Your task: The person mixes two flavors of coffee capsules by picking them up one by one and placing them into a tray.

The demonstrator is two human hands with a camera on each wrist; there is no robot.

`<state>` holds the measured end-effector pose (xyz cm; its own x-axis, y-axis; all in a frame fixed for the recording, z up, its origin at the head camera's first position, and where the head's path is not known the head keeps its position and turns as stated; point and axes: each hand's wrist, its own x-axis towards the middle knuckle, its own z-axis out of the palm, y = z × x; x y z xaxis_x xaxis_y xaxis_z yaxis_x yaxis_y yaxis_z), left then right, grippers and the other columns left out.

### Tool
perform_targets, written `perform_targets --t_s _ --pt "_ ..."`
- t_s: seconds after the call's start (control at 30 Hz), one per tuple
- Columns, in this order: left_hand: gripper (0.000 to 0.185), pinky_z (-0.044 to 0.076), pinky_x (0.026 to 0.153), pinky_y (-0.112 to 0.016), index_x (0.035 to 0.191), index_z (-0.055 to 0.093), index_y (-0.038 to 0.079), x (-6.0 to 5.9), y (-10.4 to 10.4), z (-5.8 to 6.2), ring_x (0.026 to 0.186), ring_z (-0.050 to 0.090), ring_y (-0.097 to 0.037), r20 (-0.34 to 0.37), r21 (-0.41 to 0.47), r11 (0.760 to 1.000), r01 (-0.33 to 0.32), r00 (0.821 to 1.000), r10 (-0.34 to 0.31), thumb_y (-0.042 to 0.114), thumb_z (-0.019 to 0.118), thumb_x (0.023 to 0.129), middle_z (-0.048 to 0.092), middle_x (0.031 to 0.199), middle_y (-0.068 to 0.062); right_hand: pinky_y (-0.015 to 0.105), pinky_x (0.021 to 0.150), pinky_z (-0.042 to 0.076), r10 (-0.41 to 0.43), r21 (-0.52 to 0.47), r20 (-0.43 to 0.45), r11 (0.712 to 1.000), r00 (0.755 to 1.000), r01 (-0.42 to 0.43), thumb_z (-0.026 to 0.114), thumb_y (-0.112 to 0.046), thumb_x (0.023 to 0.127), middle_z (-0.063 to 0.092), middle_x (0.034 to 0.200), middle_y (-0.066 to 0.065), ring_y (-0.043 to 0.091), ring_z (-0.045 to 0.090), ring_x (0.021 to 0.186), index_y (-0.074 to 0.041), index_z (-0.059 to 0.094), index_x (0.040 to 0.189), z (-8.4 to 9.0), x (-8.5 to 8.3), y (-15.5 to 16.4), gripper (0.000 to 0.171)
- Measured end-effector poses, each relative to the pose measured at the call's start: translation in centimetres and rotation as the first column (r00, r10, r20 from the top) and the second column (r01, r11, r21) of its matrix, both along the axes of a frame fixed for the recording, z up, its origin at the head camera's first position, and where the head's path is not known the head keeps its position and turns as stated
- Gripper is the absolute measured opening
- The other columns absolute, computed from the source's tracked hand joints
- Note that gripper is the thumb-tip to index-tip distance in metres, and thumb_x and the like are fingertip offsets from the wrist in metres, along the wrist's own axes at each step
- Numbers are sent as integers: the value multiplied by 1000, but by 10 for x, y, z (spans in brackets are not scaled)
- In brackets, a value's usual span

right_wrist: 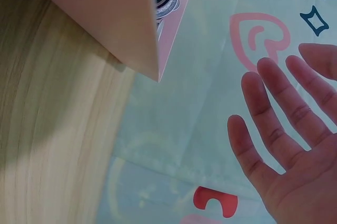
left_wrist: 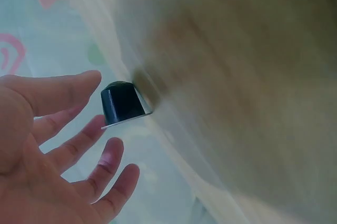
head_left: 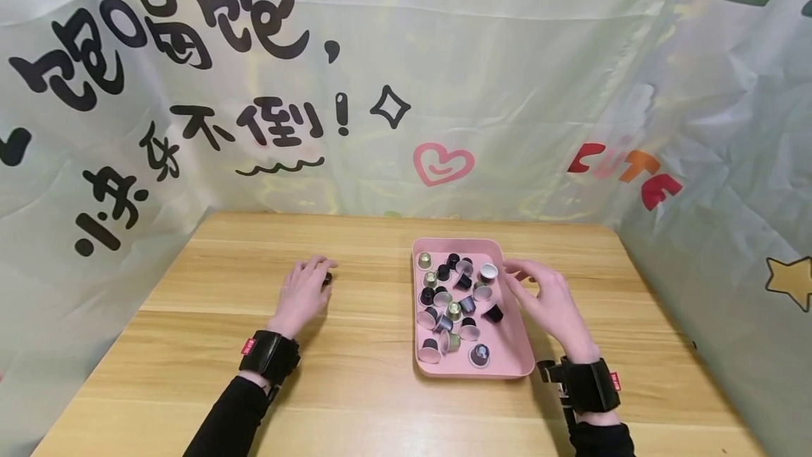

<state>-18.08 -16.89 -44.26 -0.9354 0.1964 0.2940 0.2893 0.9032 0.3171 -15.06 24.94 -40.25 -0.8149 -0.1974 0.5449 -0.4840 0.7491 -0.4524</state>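
Note:
My left hand (head_left: 303,295) is over the left part of the table, its fingers spread and loosely bent. Right at its fingertips is a black coffee capsule (left_wrist: 124,103), its flat rim against the wood in the left wrist view. Thumb and fingers do not close round it. At the right side of the pink tray (head_left: 507,358) my right hand (head_left: 550,302) hovers with relaxed, parted fingers and nothing in them. Inside the tray lie several coffee capsules: a white-topped capsule (head_left: 488,272) nearest that hand, a black capsule (head_left: 493,314) and a purple-grey capsule (head_left: 480,354).
The wooden table (head_left: 355,386) carries the tray right of centre. A printed cloth (head_left: 507,90) with dark lettering and a pink heart hangs behind the table and along its sides. Each wrist wears a black strap (head_left: 271,357).

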Motion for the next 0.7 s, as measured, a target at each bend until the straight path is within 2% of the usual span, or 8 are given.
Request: perform_targets --t_s 0.2,0.47,0.7 --pt "47 47 102 -62 132 61 7 -2 -1 1 119 55 -44 59 -11 1000 -3 998 4 5 74 87 61 137 -17 34 75 54 -1 4 3 1000 1000 1 71 -2 89 76 104 14 25 69 85 -2 71 114 0 0 0 25" --pt "42 51 97 -60 127 64 5 -4 0 2 114 59 -44 77 -28 1000 4 997 -2 2 72 86 65 133 -19 32 74 53 0 1 -4 1000 1000 0 71 -1 89 76 105 13 25 69 84 -3 72 113 0 0 1 24" --pt "40 52 96 -59 125 64 5 -8 -1 2 113 61 -46 126 -36 999 10 992 -5 0 72 86 66 130 -21 28 73 53 1 -12 -3 1000 1000 -1 71 -1 89 77 104 12 24 68 84 -4 72 112 0 1 1 23"
